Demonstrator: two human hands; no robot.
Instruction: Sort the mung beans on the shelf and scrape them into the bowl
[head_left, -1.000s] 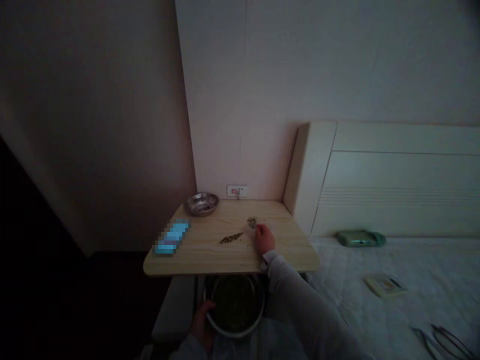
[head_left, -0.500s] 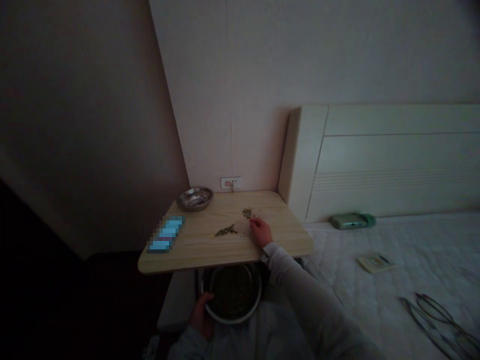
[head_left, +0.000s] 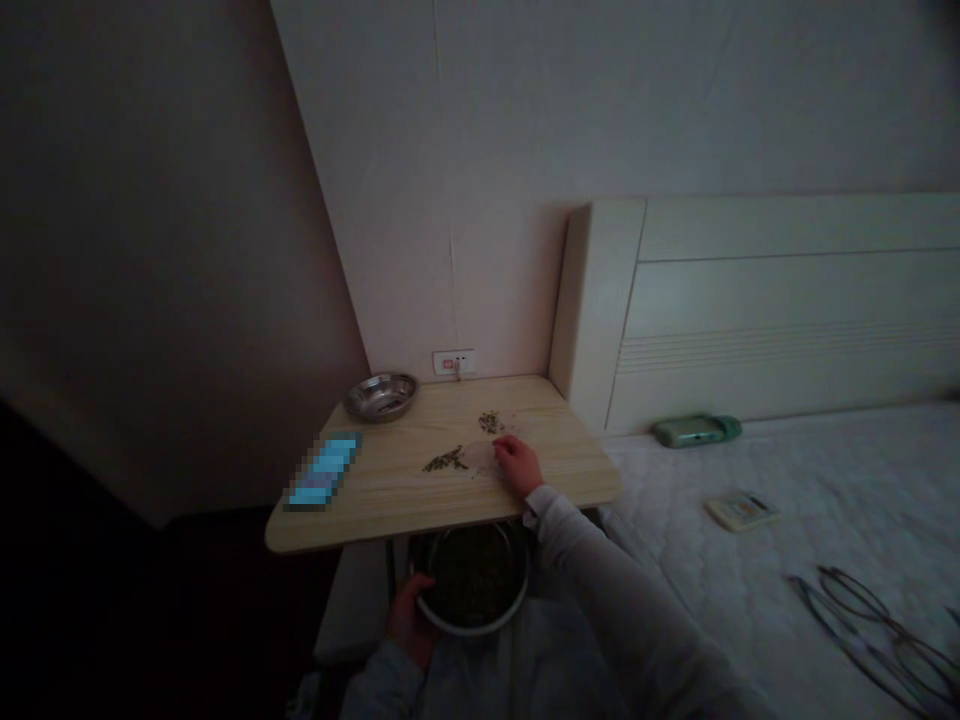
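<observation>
My left hand (head_left: 414, 612) grips the rim of a round bowl (head_left: 472, 632) below the table's front edge, thumb over the rim. Dark, greenish contents fill the bowl, too dim to make out. Above the wooden table (head_left: 360, 490), my right hand (head_left: 517, 465) has its fingers pinched together; anything between them is hidden. A faint pale patch (head_left: 477, 456) lies on the tabletop beside these fingertips. To its left is a small pile of dark green bits (head_left: 445, 460). Behind the fingers are more scattered bits (head_left: 491, 422).
A shallow metal bowl (head_left: 381, 398) stands at the table's back left corner, with a pixelated phone-like object (head_left: 324, 472) in front of it. A wall socket (head_left: 454, 362) is behind. On the bed at right lie a green case (head_left: 696, 431), a pale flat device (head_left: 742, 511) and eyeglasses (head_left: 862, 610).
The view has shifted slightly, moving the table a little left in the picture. My right hand stays pinched at nearly the same spot. The held bowl sits slightly farther right in view.
</observation>
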